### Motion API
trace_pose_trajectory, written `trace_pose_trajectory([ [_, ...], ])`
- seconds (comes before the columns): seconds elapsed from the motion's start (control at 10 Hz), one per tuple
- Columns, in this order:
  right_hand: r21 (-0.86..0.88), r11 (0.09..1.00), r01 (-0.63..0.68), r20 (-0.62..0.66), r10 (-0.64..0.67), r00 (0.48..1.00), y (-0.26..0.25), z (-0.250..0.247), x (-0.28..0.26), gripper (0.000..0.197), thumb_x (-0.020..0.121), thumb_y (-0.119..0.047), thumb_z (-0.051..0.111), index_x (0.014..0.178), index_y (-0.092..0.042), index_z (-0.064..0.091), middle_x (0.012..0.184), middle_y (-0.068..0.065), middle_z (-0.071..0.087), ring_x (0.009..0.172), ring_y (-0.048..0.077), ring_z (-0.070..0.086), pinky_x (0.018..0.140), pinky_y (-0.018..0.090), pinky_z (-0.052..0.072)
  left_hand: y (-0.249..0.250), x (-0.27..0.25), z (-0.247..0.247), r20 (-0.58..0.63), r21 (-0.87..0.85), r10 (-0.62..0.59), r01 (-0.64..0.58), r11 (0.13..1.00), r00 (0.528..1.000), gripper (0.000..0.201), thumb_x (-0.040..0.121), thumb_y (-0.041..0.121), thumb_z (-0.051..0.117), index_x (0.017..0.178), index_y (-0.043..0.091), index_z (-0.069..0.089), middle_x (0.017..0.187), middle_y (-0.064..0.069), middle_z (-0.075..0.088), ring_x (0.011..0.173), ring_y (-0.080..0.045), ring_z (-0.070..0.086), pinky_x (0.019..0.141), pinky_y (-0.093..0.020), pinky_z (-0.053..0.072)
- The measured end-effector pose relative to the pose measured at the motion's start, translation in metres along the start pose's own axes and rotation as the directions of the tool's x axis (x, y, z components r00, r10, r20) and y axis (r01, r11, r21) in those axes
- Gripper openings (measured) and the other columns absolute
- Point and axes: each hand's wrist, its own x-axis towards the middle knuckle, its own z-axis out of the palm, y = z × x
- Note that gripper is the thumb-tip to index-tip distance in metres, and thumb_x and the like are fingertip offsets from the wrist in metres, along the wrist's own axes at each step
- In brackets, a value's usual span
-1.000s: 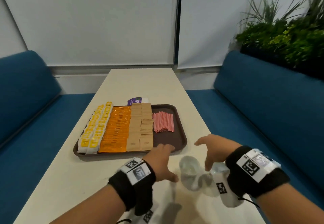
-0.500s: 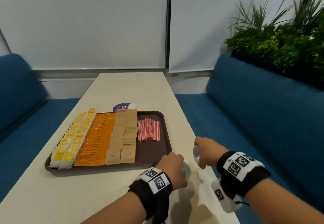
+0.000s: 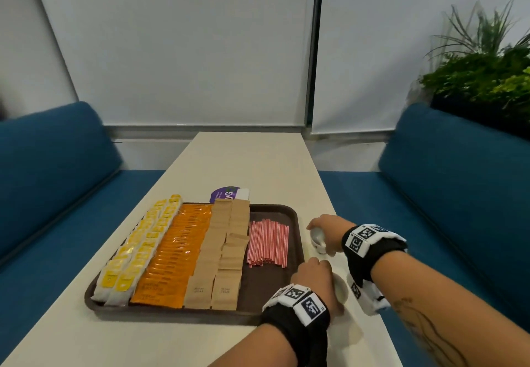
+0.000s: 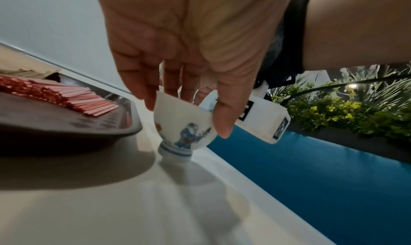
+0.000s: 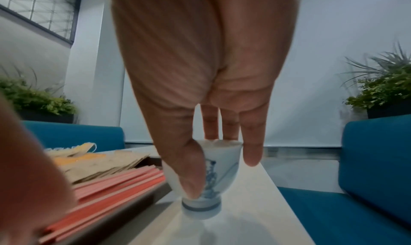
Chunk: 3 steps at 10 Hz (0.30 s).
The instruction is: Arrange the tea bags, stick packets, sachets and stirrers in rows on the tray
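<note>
Table (image 3: 243,165) w/ tray (image 3: 275,211): stirrers (image 3: 268,243) lie lengthwise near-to-far; both hands' fingers (image 4: 224,122) grip upright cups (image 4: 182,125).

The left hand (image 4: 193,43) grips a white cup (image 4: 184,125) painted with blue and orange figures and ringed by a blue band at its foot, and the right hand (image 5: 204,58) grips a second white cup (image 5: 211,178) with blue brushwork and a blue foot band. Just beside both grips sits the dark brown tray (image 3: 275,211), where the red-and-white striped stirrers (image 3: 268,243) lie nearest the held cups. Farther from the grips come plain tan sachets (image 3: 222,254), glossy orange stick packets (image 3: 175,254), then white tea bags (image 3: 134,254) with yellow tags.
</note>
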Motion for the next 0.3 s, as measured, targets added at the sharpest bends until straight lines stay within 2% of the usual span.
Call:
trace_pose_trajectory([
  [0.1, -0.024, 1.000, 0.019, 0.024, -0.018, 1.000, -0.002, 0.009, 0.006, 0.077, 0.073, 0.005, 0.072, 0.138, -0.023, 0.043, 0.138, 0.007, 0.047, 0.125, 0.026, 0.048, 0.101, 0.034, 0.043, 0.000, 0.004, 0.002, 0.006, -0.012, -0.029, 0.029, 0.999, 1.000, 0.072, 0.077, 0.033, 0.074, 0.135, 0.008, 0.039, 0.131, -0.013, 0.043, 0.121, -0.032, 0.044, 0.099, -0.043, 0.042],
  [0.2, -0.015, 0.999, 0.038, 0.021, -0.037, 0.999, 0.000, 0.012, 0.007, 0.084, 0.072, 0.004, 0.073, 0.143, -0.024, 0.037, 0.142, 0.007, 0.044, 0.130, 0.026, 0.044, 0.104, 0.034, 0.040, -0.001, 0.008, 0.007, 0.006, -0.048, -0.044, 0.045, 0.998, 0.999, 0.078, 0.077, 0.035, 0.074, 0.138, 0.009, 0.033, 0.134, -0.012, 0.040, 0.124, -0.031, 0.040, 0.100, -0.043, 0.040],
  [0.3, 0.082, 0.996, 0.032, -0.039, -0.028, 0.999, 0.006, 0.007, -0.007, 0.094, 0.073, 0.006, 0.072, 0.149, -0.024, 0.026, 0.148, 0.005, 0.037, 0.135, 0.025, 0.038, 0.106, 0.033, 0.037, -0.001, 0.001, 0.007, -0.049, -0.080, -0.064, 0.060, 0.995, 0.997, 0.084, 0.074, 0.042, 0.075, 0.138, 0.013, 0.030, 0.136, -0.009, 0.037, 0.125, -0.029, 0.038, 0.099, -0.042, 0.039],
])
